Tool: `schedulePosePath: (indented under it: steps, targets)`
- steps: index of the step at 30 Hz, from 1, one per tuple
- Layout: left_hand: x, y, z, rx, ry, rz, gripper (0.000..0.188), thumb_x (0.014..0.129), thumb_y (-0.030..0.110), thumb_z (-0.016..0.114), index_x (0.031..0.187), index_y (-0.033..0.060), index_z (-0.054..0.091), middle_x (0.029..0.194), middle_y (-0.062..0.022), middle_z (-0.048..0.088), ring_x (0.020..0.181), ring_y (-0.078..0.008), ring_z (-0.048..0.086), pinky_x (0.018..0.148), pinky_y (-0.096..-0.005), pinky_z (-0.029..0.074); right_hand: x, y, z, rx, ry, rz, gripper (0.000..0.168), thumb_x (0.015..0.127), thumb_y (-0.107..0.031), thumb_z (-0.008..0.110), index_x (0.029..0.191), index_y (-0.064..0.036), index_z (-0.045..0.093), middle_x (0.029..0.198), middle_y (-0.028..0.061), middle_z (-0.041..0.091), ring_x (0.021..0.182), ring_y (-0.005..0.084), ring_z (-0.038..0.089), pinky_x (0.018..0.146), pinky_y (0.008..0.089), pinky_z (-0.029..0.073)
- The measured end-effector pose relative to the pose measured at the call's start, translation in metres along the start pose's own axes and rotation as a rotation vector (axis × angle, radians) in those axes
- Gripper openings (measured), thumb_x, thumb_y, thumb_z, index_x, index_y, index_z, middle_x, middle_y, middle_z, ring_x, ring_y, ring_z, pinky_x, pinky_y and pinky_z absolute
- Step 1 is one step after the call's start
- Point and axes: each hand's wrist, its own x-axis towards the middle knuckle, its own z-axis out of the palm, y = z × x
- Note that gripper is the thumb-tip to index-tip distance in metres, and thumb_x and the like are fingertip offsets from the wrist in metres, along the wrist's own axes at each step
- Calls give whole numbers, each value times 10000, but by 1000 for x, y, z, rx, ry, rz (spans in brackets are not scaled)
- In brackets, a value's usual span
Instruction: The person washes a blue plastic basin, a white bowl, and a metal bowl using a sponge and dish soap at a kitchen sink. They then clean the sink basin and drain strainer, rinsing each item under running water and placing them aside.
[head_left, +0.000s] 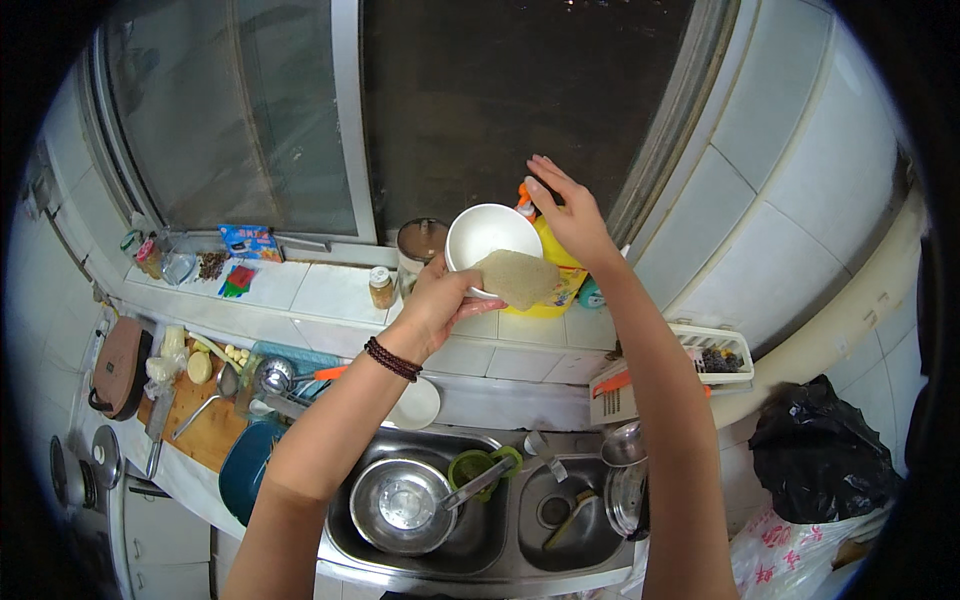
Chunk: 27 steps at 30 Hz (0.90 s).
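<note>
My left hand (442, 304) holds a white bowl (487, 232) and a beige scrubbing cloth (521, 277), which lies over the bowl's lower right rim. The bowl is tilted, its inside showing. My right hand (566, 214) is raised to the right of the bowl with its fingers spread, holding nothing. Just beside it stands a yellow bottle (566, 289) with an orange pump top (524, 196), partly hidden by the cloth and hand. Below is the double steel sink (491, 559); a metal basin (405, 506) sits in its left bowl.
A glass jar (420, 244) and a small spice jar (381, 288) stand on the tiled ledge. A cleaver (157, 420) and ladle (199, 412) lie at the wooden board (199, 431). A green strainer (474, 469) and a brush (570, 519) are in the sink. A small white dish (415, 405) rests behind it.
</note>
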Motion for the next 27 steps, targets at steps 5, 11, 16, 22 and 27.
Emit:
schedulePosePath:
  steps: [5,11,16,22,27]
  targets:
    - [-39,-16,-30,65,-5,-6,512,850,-47,494,1345,-23,363,1148,-203,583,938,-280,676,742,-315,621,-98,-77,4,-234,-494,-309,515,824,-167,653,1299,-20,521,1312,219,532,1273,343,469,1033,398,419]
    - [-108,-51,-66,166,-44,-115,573,841,-62,441,1394,-13,296,1225,-214,525,1003,-306,645,726,-365,631,-161,-115,31,-352,-920,-313,703,681,28,594,1361,-126,504,1325,198,504,1276,345,465,1052,408,417]
    - [-163,-84,-94,135,60,-270,571,873,-52,372,1429,24,266,1288,-215,467,1093,-337,597,711,-396,636,-193,-107,63,-483,-772,-815,398,773,-124,579,1168,-106,625,1299,149,535,1272,271,484,1071,358,410]
    - [-199,-147,-145,437,285,-68,448,909,-30,375,1353,12,417,1180,-226,572,1016,-321,642,665,-371,616,-286,-96,132,-480,-782,-627,387,774,-127,582,1157,-90,631,1294,211,530,1242,370,478,1079,428,364]
    - [-220,-205,-183,734,405,228,435,869,-43,418,1300,-12,472,1097,-260,631,1051,-358,633,869,-389,502,-368,-157,185,100,-707,78,494,717,19,560,1207,-33,600,1244,306,538,1200,460,491,1100,498,316]
